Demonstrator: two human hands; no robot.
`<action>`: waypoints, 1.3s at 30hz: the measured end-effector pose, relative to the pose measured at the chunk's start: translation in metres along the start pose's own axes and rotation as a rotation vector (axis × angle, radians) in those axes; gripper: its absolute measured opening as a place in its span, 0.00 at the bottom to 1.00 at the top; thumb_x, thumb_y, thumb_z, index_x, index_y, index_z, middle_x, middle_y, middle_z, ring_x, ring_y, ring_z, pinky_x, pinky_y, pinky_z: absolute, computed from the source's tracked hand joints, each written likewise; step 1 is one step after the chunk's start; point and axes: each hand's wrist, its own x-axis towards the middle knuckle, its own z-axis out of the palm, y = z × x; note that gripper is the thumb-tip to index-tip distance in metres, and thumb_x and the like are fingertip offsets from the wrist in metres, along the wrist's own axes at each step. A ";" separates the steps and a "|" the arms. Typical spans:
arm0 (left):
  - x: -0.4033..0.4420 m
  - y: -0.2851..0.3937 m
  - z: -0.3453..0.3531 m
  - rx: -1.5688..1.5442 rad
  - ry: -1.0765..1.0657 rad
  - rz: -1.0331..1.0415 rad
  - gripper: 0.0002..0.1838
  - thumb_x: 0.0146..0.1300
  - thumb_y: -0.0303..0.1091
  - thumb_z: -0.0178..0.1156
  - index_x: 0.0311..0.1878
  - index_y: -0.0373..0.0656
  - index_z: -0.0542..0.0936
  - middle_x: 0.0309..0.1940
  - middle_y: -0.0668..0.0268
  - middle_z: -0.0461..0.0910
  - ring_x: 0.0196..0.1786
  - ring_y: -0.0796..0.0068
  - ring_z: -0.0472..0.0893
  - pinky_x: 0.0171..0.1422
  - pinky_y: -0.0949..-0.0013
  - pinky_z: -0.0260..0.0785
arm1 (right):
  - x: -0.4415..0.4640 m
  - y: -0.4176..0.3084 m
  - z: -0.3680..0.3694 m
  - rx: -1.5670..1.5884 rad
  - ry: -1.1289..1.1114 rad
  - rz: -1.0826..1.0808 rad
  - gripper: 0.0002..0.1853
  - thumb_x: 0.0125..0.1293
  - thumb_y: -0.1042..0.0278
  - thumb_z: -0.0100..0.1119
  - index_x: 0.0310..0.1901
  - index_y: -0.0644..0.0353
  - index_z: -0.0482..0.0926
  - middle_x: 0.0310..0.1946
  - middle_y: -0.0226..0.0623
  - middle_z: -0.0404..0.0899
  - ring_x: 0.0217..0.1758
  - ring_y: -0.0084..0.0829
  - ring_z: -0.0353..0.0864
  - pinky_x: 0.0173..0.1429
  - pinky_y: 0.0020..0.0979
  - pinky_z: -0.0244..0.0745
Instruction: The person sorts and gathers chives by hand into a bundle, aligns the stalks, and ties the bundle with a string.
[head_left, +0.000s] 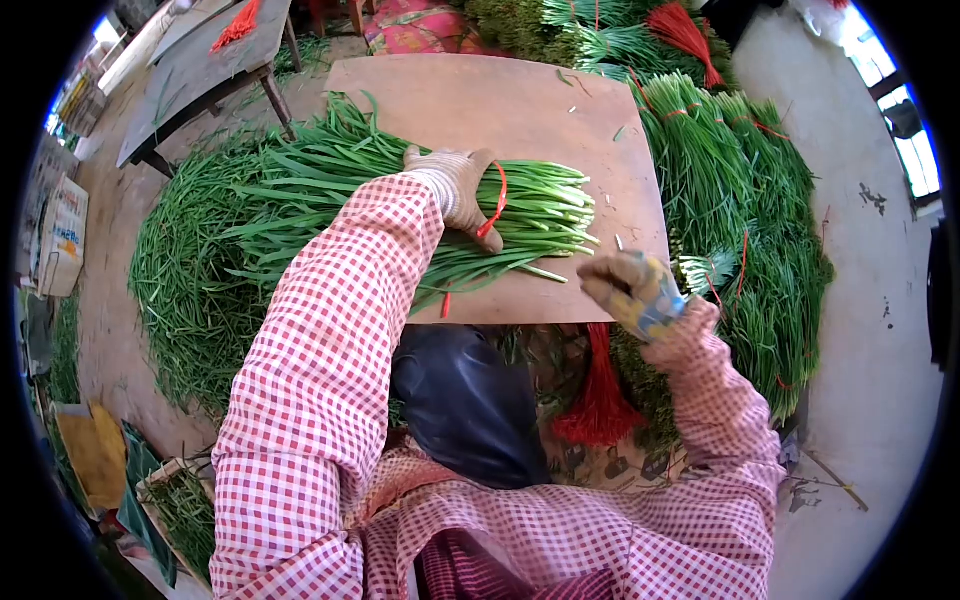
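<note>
A bunch of garlic chives [535, 205] lies across the wooden tabletop [450, 95], cut pale ends to the right and long leaves to the left. My left hand [455, 190], in a striped knit glove, presses down over the bunch with its fingers wrapped round it. A red tie [497, 200] crosses the stems beside that hand; whether it is knotted is hidden. Apart from the bunch, at the table's front right, my right hand [632, 290] is gloved with its fingers curled together. Anything inside them is hidden. Another red strip [446, 302] hangs near the front edge.
Tied chive bundles [700, 160] are stacked along the table's right side. Loose leaves [200, 270] form a heap at the left. Red ties [598, 400] hang below the front edge, and more red ties [685, 35] lie on the far bundles. A dark bench [215, 65] stands back left.
</note>
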 end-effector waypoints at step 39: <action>-0.004 -0.002 0.000 -0.018 0.024 0.014 0.63 0.25 0.62 0.78 0.70 0.50 0.60 0.66 0.61 0.69 0.69 0.58 0.66 0.71 0.39 0.49 | 0.093 -0.027 0.004 -0.664 0.051 0.033 0.13 0.66 0.57 0.55 0.43 0.58 0.79 0.41 0.45 0.78 0.47 0.46 0.80 0.49 0.41 0.77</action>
